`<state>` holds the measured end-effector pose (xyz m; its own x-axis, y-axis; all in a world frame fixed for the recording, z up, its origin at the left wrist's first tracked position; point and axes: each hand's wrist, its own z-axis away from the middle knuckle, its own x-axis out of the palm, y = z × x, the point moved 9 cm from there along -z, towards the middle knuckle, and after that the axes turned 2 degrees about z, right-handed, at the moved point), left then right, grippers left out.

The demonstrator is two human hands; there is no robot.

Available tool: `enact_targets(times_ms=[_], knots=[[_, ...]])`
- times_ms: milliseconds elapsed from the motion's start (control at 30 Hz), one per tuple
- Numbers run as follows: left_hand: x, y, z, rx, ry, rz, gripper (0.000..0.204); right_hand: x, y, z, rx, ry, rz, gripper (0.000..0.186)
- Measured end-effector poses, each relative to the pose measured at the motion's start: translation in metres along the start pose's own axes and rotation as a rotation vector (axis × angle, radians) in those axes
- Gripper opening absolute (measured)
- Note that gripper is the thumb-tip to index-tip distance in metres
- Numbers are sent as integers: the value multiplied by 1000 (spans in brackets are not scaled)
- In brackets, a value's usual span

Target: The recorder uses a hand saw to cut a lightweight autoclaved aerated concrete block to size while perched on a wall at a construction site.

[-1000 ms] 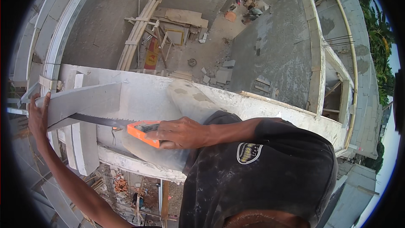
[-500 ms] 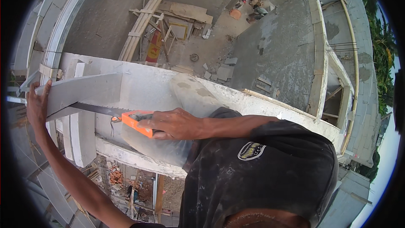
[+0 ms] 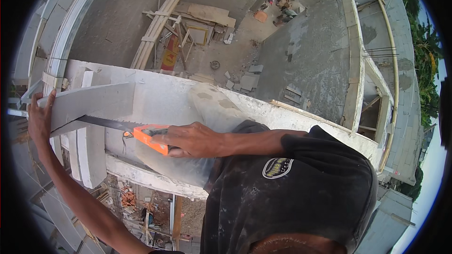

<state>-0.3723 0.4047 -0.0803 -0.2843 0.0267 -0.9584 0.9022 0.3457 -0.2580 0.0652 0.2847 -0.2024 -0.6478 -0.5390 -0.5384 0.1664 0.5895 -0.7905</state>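
Observation:
My right hand [image 3: 200, 140] is closed round the orange handle of a handsaw [image 3: 113, 123]. The toothed dark blade runs leftward against the lower side of a long pale grey block [image 3: 103, 99], and the far end of the blade is hidden at the block. My left hand [image 3: 40, 113] grips the left end of this block, thumb and fingers over its edge. The block lies tilted across the top of a white wall [image 3: 157, 96]. Close by the saw handle sits a small orange-and-black thing [image 3: 127, 134] with a cord, too small to name.
More pale blocks [image 3: 92, 153] stand at the wall's near side. A crumpled translucent sheet [image 3: 174, 167] covers part of the wall top. Beyond the wall, the ground drops to a room with a plank ramp [image 3: 157, 26] and rubble; below the near side lie broken bricks [image 3: 128, 197].
My right hand and the saw have shifted very slightly left, and the right sleeve has moved a little. My left hand keeps its grip on the block.

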Motion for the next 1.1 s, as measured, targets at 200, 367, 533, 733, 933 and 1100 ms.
enact_targets(times_ms=[200,367,533,733,933,1100], knots=[[-29,47,19,-167,49,25,69,21,-10,-62,49,-116,9,50],[-16,35,4,-132,-17,94,69,54,-5,-141,13,-90,87,53],[1,-8,-15,-16,22,24,71,-15,2,29,48,-51,-4,54],[-23,46,10,-159,33,-1,74,29,5,-88,41,-77,75,50],[15,-1,-12,-10,36,-60,65,45,5,-97,43,-66,74,49],[21,-40,-18,-33,9,155,68,-10,6,23,29,-49,19,58]])
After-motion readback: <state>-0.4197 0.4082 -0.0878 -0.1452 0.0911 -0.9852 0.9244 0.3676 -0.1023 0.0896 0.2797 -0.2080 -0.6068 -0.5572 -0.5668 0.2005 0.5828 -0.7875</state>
